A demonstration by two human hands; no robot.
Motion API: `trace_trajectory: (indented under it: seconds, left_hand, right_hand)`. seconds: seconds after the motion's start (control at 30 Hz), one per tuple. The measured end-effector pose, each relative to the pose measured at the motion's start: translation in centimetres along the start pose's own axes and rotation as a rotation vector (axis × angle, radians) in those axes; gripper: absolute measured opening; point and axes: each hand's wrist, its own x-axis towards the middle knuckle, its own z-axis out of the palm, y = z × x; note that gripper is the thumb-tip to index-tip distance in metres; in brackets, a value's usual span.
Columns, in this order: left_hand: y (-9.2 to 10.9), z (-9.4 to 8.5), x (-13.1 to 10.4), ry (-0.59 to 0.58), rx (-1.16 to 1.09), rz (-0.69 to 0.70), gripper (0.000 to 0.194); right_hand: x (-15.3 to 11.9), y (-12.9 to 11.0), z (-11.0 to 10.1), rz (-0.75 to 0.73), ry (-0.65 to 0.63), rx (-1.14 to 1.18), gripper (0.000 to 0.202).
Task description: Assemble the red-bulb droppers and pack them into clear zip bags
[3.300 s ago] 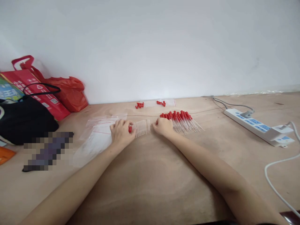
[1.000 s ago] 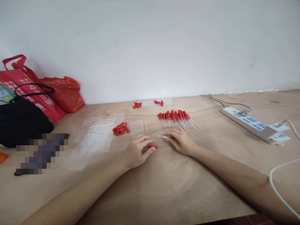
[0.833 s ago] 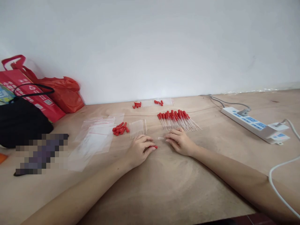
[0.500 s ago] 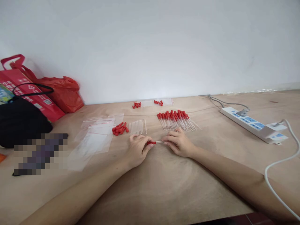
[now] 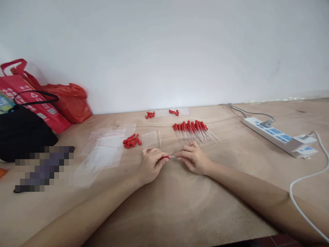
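My left hand (image 5: 153, 164) pinches a red rubber dropper bulb (image 5: 166, 157) between thumb and fingers. A thin clear glass tube (image 5: 172, 156) runs from the bulb to my right hand (image 5: 194, 158), whose thumb and fingertips are closed on its other end. Just beyond my left hand lie a pile of loose red bulbs (image 5: 132, 141) and a row of clear tubes (image 5: 149, 139). Past my right hand several droppers (image 5: 191, 132) with red bulbs fitted lie side by side, tips toward me.
Clear zip bags (image 5: 105, 147) lie on the wooden table (image 5: 167, 212) at left. More small red bulbs (image 5: 150, 115) are near the wall. A power strip (image 5: 272, 135) with a white cable (image 5: 293, 195) occupies the right. Red bags (image 5: 69, 103) and a black bag (image 5: 23, 133) stand far left.
My right hand has shifted slightly left, and less of the glass tube shows between the two hands. The left hand keeps its pinch on the bulb.
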Motion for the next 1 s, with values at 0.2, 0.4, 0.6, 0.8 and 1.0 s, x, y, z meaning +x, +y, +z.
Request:
trace_trajectory:
  seconds: [0.2,0.4,0.6,0.8,1.0]
  left_hand:
    - [0.0,0.1,-0.2,0.068,0.022,0.080,0.019]
    - [0.2,0.0,-0.3,0.071,0.073,0.087,0.020]
    - [0.3,0.0,-0.5,0.064,0.096,0.116,0.019]
    - [0.4,0.1,-0.4,0.083,0.118,0.164,0.017]
    - [0.6,0.0,-0.5,0.050,0.102,0.191,0.016]
  right_hand:
    - [0.3,0.1,-0.1,-0.035,-0.022,-0.063,0.023]
    - [0.3,-0.1,-0.1,-0.070,-0.017,-0.181,0.031]
    - [0.5,-0.5,0.0,-0.084,-0.044,-0.211,0.026]
    - [0.8,-1.1,0.2,-0.058,-0.046,-0.172,0.024]
    - [1.0,-1.6,0.4,0.003,-0.112,-0.093,0.023]
